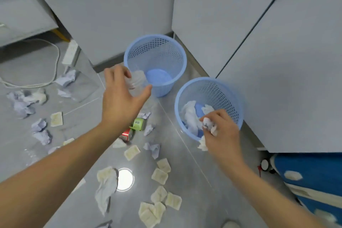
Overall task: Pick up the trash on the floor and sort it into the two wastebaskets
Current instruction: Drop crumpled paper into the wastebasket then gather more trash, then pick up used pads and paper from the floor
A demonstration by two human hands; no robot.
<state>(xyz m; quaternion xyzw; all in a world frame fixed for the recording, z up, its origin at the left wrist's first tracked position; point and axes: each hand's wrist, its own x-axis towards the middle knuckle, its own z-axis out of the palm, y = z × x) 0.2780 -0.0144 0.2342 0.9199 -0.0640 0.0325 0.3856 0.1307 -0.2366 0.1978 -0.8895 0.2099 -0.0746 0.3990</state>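
Two pale blue plastic wastebaskets with perforated walls stood on the grey floor (pixel 185 181) against white cabinet panels (pixel 111 5); the far wastebasket (pixel 182 57) held nothing that could be seen but its blue bottom; the near wastebasket (pixel 238 102) held white crumpled paper (pixel 190 116) over its base. The left hand (pixel 122 102) was at the rim of the far wastebasket, its fingers (pixel 118 72) curled loosely around a clear plastic bottle (pixel 136 79), blurred, with its ribbed body just over the rim; thumb and fingers were apart around it, and how firmly they gripped could not be told. The right hand (pixel 222 131) was over the near edge of the near wastebasket, fingers closed on a white paper wad (pixel 209 126), part of which hung below the hand.

Trash lay scattered over the floor: about eleven cream-coloured square pads (pixel 160 176), most of them in a loose group near the bottom middle, one apart at the left; roughly ten bluish-white crumpled paper balls (pixel 39 126), mainly at the left and a few near the middle; one larger white crumpled sheet (pixel 106 190) beside a round bright reflection on the floor; one red can (pixel 127 134) lying on its side, partly hidden by the left forearm; one green carton (pixel 138 124) just beside the can. A white power strip (pixel 70 52) with its looping cable lay at the far left; a blue cushion with white patches (pixel 314 172) sat at the lower right.
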